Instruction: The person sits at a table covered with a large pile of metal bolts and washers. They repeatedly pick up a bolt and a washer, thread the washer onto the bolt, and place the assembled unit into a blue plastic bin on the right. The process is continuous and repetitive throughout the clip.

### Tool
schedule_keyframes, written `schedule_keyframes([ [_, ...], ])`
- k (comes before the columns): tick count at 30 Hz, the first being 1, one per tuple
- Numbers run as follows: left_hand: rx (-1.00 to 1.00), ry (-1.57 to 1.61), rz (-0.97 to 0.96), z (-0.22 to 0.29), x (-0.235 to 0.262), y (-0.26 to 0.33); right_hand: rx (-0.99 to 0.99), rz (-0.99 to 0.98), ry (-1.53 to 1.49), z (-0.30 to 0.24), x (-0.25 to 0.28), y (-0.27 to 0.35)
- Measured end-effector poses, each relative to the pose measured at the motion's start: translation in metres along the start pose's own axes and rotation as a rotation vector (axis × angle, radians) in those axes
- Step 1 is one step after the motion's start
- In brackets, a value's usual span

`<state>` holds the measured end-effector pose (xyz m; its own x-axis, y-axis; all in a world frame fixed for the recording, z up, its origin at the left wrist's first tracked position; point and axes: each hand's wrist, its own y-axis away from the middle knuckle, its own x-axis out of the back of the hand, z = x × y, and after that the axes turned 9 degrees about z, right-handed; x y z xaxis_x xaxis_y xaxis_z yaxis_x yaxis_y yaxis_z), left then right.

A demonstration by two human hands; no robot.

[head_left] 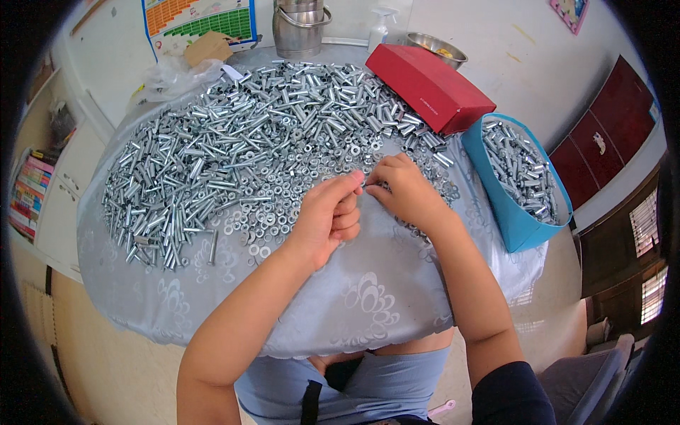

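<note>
My left hand point(326, 216) is closed, thumb on top and fingers curled under, over the front of a heap of metal parts. Close against it, my right hand point(405, 188) pinches with thumb and forefinger. Something small sits where the fingertips meet, too hidden to name. Behind and under the hands lie many loose nuts and washers point(273, 212). Farther back and to the left, silver bolts point(166, 191) are piled up. Short metal sleeves point(304, 92) cover the far part of the heap.
A blue fabric bin point(520, 237) full of assembled metal fasteners stands at the right. Beside it lies a red box point(432, 85). A metal pail point(299, 35), a steel bowl point(453, 57) and a spray bottle point(379, 32) stand at the back. Grey patterned cloth point(368, 304) covers the table.
</note>
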<state>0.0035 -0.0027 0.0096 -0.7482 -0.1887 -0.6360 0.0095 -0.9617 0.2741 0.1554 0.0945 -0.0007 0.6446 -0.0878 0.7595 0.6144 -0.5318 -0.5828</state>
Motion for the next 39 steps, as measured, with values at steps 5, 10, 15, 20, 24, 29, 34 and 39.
schedule_keyframes([
  [5,-0.007,0.018,-0.006,0.000,0.001,0.000,-0.029,0.000,-0.059,-0.002,0.003,-0.002],
  [10,0.002,0.038,-0.020,0.001,0.002,0.001,-0.493,-0.006,-0.582,-0.020,0.010,-0.012],
  [15,0.020,0.016,-0.026,0.000,0.003,0.000,-0.597,-0.108,-1.124,-0.028,0.026,-0.017],
  [20,0.013,0.020,-0.042,-0.002,0.004,-0.001,-0.630,-0.227,-1.146,-0.027,0.028,-0.016],
  [24,0.015,0.017,-0.054,-0.002,0.005,-0.002,-0.657,-0.234,-1.145,-0.028,0.027,-0.016],
  [29,0.008,0.022,-0.051,0.000,0.003,0.000,-0.630,-0.202,-1.157,-0.029,0.025,-0.015],
  [34,0.003,0.024,-0.093,-0.001,0.005,-0.002,-0.556,-0.197,-1.131,-0.029,0.024,-0.015],
  [39,0.029,0.008,-0.116,0.002,0.002,0.002,-0.543,-0.168,-1.129,-0.032,0.023,-0.014],
])
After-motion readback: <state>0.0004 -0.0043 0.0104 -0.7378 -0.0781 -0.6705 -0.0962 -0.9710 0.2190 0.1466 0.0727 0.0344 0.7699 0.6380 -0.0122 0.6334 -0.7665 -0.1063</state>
